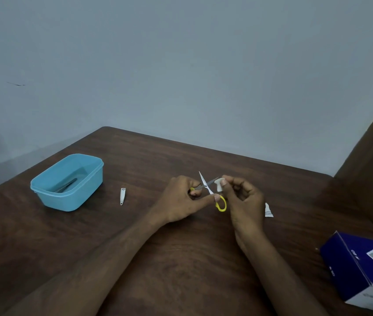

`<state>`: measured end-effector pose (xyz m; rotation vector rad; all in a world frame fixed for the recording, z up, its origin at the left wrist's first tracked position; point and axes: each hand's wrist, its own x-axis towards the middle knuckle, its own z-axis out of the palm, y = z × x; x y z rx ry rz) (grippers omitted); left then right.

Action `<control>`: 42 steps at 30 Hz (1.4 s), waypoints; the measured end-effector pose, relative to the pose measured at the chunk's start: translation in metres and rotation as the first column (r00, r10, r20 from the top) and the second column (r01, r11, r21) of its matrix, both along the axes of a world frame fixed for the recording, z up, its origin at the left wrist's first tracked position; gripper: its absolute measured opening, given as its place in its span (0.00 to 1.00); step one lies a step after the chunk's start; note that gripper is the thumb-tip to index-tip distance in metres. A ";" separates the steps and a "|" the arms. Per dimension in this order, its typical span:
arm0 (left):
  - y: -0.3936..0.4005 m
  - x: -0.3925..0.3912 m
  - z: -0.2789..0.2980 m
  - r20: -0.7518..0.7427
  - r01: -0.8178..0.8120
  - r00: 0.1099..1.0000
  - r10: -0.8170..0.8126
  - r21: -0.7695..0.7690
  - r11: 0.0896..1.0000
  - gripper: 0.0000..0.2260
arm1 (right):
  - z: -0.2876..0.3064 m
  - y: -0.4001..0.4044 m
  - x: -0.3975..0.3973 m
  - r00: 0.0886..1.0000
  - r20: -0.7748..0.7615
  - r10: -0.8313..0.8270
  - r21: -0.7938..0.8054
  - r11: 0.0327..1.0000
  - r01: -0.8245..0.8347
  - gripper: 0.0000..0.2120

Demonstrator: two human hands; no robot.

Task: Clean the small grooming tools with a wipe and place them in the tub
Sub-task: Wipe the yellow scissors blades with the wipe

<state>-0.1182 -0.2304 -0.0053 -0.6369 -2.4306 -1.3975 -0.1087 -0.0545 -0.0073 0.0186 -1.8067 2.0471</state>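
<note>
Right of the frame's centre, yellow-handled scissors (210,190), blades apart, are being gripped at the handles by the left hand (181,199), while a folded wipe (219,185) is being pinched against one blade by the right hand (242,199). A fingertip is being risked against the exposed edges. At left, the blue tub (44,190) is being kept waiting, nail clippers (122,196) lying beside it.

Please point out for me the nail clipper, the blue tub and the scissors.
nail clipper (122,196): head view, middle of its metal body, lying on the table.
blue tub (71,197): head view, its near outer wall.
scissors (222,205): head view, the yellow handle loop below the hands.
</note>
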 end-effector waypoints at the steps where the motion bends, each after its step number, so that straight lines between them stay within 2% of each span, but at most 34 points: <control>1: 0.000 0.000 0.000 0.000 0.013 1.000 -0.013 0.000 1.000 0.31 | 0.000 -0.001 0.000 1.000 0.007 0.028 0.013 1.000 -0.028 0.03; 6: -0.001 -0.001 0.000 0.008 0.031 0.999 -0.031 -0.025 0.999 0.30 | 0.004 -0.002 0.003 0.984 0.072 0.163 -0.029 0.987 -0.161 0.04; 11: -0.002 -0.004 0.001 0.080 0.013 0.997 -0.013 -0.001 1.000 0.29 | 0.007 -0.002 0.005 0.964 0.060 0.259 -0.106 0.962 -0.251 0.08; 14: -0.002 -0.004 0.002 0.086 0.016 0.996 -0.014 -0.027 1.000 0.30 | 0.008 -0.005 0.007 0.974 0.044 0.220 -0.082 0.973 -0.216 0.11; 17: -0.001 -0.002 0.002 0.093 0.015 0.996 -0.011 -0.044 0.999 0.30 | 0.014 -0.004 0.005 0.988 0.020 0.155 -0.222 0.964 -0.147 0.11; 19: -0.001 -0.002 0.002 0.092 0.015 0.996 -0.010 -0.050 0.999 0.30 | 0.019 0.000 0.002 0.997 -0.036 0.062 -0.243 0.968 -0.068 0.10; 20: -0.001 -0.002 0.003 0.093 0.015 0.996 -0.009 -0.055 0.998 0.30 | 0.021 0.002 0.002 0.996 -0.090 0.017 -0.189 0.981 -0.034 0.09; 22: 0.000 -0.003 0.003 0.095 0.019 0.995 -0.011 -0.080 0.997 0.30 | 0.024 0.004 0.005 0.976 -0.219 -0.010 0.038 0.999 0.019 0.07; 25: 0.001 -0.002 0.001 0.121 0.061 0.991 -0.051 -0.077 0.995 0.29 | 0.019 0.004 0.009 0.955 -0.294 0.026 0.432 0.895 0.109 0.05; 26: 0.000 -0.002 0.000 0.126 0.076 0.990 -0.065 -0.078 0.994 0.29 | 0.017 0.004 0.010 0.948 -0.316 0.023 0.511 0.846 0.150 0.06; 28: -0.001 -0.002 0.004 0.110 0.071 0.992 -0.057 -0.125 0.990 0.28 | 0.015 -0.001 0.010 0.937 -0.349 0.004 0.549 0.812 0.200 0.08; 33: 0.002 -0.001 -0.001 0.040 0.062 0.998 -0.054 -0.226 0.972 0.28 | 0.011 -0.008 0.006 0.967 -0.250 -0.050 0.483 0.859 0.169 0.06; 37: 0.002 -0.002 -0.001 0.023 0.075 0.997 -0.072 -0.232 0.970 0.30 | 0.016 -0.006 -0.002 0.966 -0.196 -0.169 0.170 0.964 0.203 0.03; 41: 0.003 -0.001 0.001 -0.003 0.071 0.997 -0.074 -0.250 0.966 0.32 | 0.018 0.013 -0.012 0.993 0.064 0.101 0.277 0.954 -0.115 0.03; 42: 0.003 0.000 0.002 -0.006 0.069 0.997 -0.073 -0.256 0.964 0.33 | 0.017 0.016 -0.012 0.985 0.101 0.143 0.254 0.953 -0.165 0.04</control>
